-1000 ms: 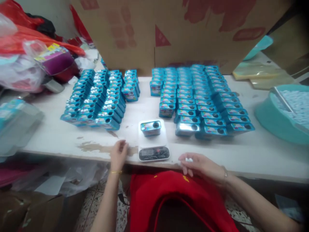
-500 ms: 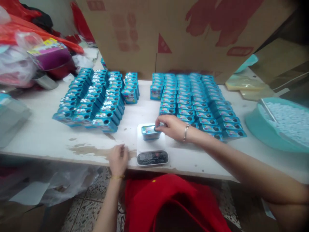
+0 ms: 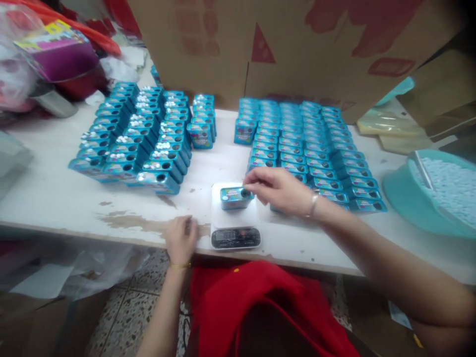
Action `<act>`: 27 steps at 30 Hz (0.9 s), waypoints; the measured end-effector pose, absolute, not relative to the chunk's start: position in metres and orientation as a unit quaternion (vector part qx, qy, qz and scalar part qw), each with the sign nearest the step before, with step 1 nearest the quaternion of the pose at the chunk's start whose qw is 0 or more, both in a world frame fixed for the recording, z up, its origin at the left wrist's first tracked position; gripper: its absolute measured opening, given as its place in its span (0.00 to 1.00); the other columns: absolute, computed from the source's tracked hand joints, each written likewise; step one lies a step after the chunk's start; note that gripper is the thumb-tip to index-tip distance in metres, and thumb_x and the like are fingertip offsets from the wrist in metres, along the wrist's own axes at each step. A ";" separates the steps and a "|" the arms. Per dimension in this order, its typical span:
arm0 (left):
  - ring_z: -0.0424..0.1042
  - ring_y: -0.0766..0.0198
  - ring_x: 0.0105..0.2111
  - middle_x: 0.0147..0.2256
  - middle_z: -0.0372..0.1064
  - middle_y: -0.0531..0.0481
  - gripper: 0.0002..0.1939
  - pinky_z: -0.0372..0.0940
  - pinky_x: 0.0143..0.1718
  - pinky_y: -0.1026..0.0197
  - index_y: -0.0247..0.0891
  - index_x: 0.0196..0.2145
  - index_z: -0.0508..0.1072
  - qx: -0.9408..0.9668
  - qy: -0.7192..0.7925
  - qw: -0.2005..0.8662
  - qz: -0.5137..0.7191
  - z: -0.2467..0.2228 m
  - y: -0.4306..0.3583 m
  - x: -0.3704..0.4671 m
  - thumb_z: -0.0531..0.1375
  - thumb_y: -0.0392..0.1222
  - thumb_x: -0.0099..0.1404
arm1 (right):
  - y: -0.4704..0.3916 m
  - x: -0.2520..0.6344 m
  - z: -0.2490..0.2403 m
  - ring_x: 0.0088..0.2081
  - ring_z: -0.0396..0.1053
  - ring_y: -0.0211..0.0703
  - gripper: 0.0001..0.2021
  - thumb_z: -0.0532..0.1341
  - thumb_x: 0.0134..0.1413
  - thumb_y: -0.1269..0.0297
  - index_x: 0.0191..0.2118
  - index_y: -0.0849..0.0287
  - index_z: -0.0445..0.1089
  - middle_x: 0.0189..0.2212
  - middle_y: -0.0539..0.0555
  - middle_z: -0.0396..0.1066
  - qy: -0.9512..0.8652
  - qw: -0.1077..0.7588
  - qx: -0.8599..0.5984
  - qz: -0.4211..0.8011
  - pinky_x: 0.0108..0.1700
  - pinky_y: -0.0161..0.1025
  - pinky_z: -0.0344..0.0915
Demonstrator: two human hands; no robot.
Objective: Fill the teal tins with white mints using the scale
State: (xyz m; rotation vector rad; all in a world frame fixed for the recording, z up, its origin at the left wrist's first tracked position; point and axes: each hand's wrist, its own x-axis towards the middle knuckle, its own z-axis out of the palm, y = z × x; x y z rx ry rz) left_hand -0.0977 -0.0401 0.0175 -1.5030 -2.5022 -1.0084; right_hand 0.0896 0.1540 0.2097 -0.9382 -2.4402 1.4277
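Right hand (image 3: 284, 191) apparently working tin (image 3: 234, 197) on scale (image 3: 218, 218), centre; fingers bunched. Left hand (image 3: 181, 239) curled. Both grips unclear. Likely needs light touch.

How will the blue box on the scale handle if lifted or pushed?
The blue box is probably stiff, given its crisp edges. It may slide on the scale, whose platform looks smooth. Tilting could spill the white pellet that appears to sit on top.

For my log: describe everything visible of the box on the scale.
The blue box is glossy, perhaps tin, with colourful print on top, a dark round patch at its right end and a white piece at its left. It rests on the white scale; the right hand is at its right end, contact unclear.
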 end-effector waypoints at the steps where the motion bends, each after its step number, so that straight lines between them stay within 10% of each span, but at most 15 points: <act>1: 0.66 0.62 0.33 0.31 0.66 0.48 0.08 0.62 0.38 0.60 0.36 0.38 0.68 -0.485 -0.811 0.028 -0.326 0.018 -0.040 -0.098 0.54 0.42 0.64 | 0.152 0.097 0.208 0.20 0.55 0.31 0.07 0.58 0.56 0.65 0.32 0.63 0.68 0.19 0.47 0.61 -0.763 0.087 -0.320 0.556 0.25 0.32 0.53; 10: 0.65 0.64 0.30 0.31 0.65 0.49 0.13 0.63 0.36 0.61 0.34 0.43 0.67 -0.460 -0.809 0.013 -0.365 0.013 -0.039 -0.098 0.56 0.42 0.63 | 0.105 0.191 0.100 0.27 0.65 0.32 0.12 0.69 0.42 0.65 0.36 0.63 0.72 0.28 0.53 0.70 -0.336 0.159 -0.479 0.795 0.26 0.29 0.60; 22: 0.60 0.52 0.53 0.53 0.61 0.39 0.23 0.54 0.53 0.48 0.40 0.55 0.64 -0.612 -0.689 0.128 -0.367 0.107 -0.001 -0.051 0.58 0.38 0.61 | 0.080 0.219 0.058 0.21 0.61 0.30 0.20 0.69 0.40 0.54 0.36 0.64 0.70 0.23 0.52 0.70 -0.343 0.200 -0.498 0.771 0.23 0.30 0.56; 27: 0.63 0.55 0.47 0.45 0.65 0.42 0.15 0.55 0.50 0.51 0.39 0.47 0.69 -0.586 -0.713 0.117 -0.368 0.120 0.022 -0.045 0.58 0.40 0.62 | 0.079 0.219 0.056 0.21 0.62 0.30 0.21 0.69 0.40 0.53 0.35 0.64 0.69 0.24 0.51 0.70 -0.345 0.206 -0.489 0.774 0.24 0.30 0.57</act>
